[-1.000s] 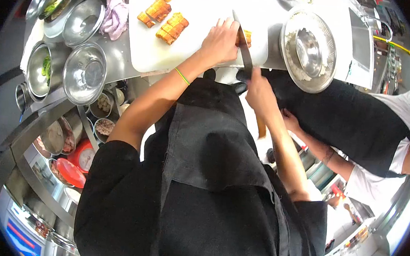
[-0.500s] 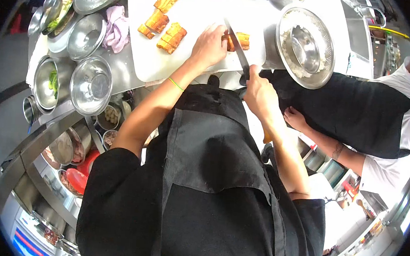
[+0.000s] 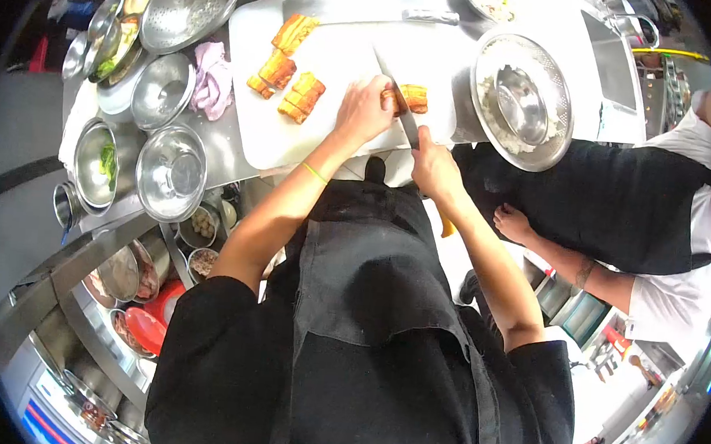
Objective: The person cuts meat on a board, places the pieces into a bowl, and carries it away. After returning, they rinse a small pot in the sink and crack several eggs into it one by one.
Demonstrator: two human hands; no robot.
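Note:
My right hand [image 3: 437, 168] is wrapped round the handle of a long knife [image 3: 397, 89], whose blade points up and to the left. The blade crosses a browned piece of meat [image 3: 414, 99] on the white cutting board [image 3: 254, 136]. My left hand [image 3: 367, 107] has its fingers bent onto the left end of that meat, beside the blade. Further left on the board lie several browned pieces, among them a lower piece [image 3: 301, 98] and an upper piece [image 3: 294, 33]. A second knife [image 3: 349, 14] rests along the board's far edge.
A perforated bowl [image 3: 560, 71] holding white bits and a smaller metal bowl stands right of the board. Metal bowls [image 3: 172, 171] and a purple cloth [image 3: 212, 82] are on the left. Another person [image 3: 588, 201] in a black apron stands at the right, one hand [image 3: 512, 223] near my right arm.
The view has shifted, so the board appears lower. My right hand has drawn the knife slightly back toward me and left, while my left hand stays on the meat.

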